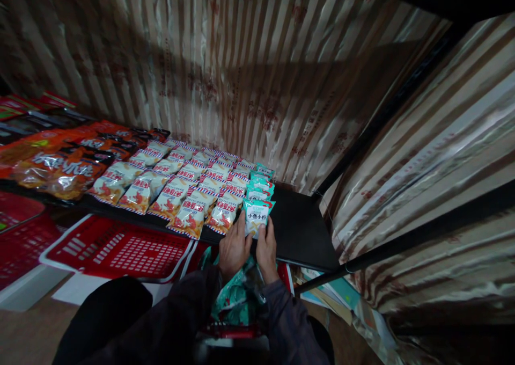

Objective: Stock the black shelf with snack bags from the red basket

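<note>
A teal-and-white snack bag lies at the front end of a short column of matching teal snack bags on the black shelf. My left hand is at its left lower side, fingers pressed against it. From the right lower side my right hand grips it, so the bag sits between both hands. Several white snack bags with red lettering stand in rows just left of the column. Below my wrists, a heap of more teal bags shows between my forearms, partly hidden.
Orange snack bags fill the shelf farther left. Under the shelf edge sit red plastic baskets with a white rim. A black metal post rises at the shelf's right end. Striped curtain hangs behind and to the right.
</note>
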A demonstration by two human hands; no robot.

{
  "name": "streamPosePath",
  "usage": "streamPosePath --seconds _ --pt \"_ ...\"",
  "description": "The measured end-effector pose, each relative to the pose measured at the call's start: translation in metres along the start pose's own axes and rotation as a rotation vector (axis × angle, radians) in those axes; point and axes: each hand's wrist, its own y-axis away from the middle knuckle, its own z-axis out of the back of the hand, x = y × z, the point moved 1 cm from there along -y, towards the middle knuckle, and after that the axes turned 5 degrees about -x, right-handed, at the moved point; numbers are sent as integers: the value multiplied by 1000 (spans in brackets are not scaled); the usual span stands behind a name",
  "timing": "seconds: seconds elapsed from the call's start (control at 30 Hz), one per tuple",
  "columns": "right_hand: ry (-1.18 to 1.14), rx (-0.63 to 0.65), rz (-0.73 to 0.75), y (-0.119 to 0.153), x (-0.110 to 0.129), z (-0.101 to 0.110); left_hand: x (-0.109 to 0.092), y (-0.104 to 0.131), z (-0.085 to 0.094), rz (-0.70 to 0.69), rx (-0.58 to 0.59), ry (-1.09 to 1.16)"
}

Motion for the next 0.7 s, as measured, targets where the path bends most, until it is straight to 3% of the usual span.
streamPosePath --seconds 0.43,0.7 --pt "65 34 30 6 8 -1 -2 1 3 19 56 45" --pt "62 -8 60 12 4 3 2 10 -2 -9 -8 76"
